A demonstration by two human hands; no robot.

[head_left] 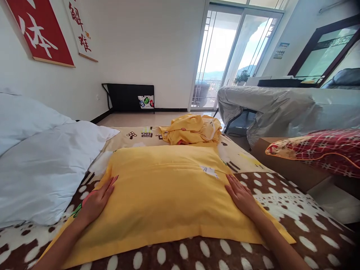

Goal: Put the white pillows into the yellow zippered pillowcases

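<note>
A plump pillow in a yellow pillowcase (168, 198) lies flat across the bed in front of me. On its left side rests my left hand (97, 198), fingers stretched out and pressed on the fabric. My right hand (242, 195) lies flat on the opposite side, near a white printed cat face on the cover. Neither hand grasps the cloth. Beyond the pillow's far edge sits a crumpled heap of yellow fabric (194, 129).
White pillows (50, 172) are piled at the left. A brown and cream patterned blanket (281, 202) covers the bed. To the right stand a cardboard box (261, 150) with a red plaid cushion (323, 152) on it and a plastic-draped table (281, 101).
</note>
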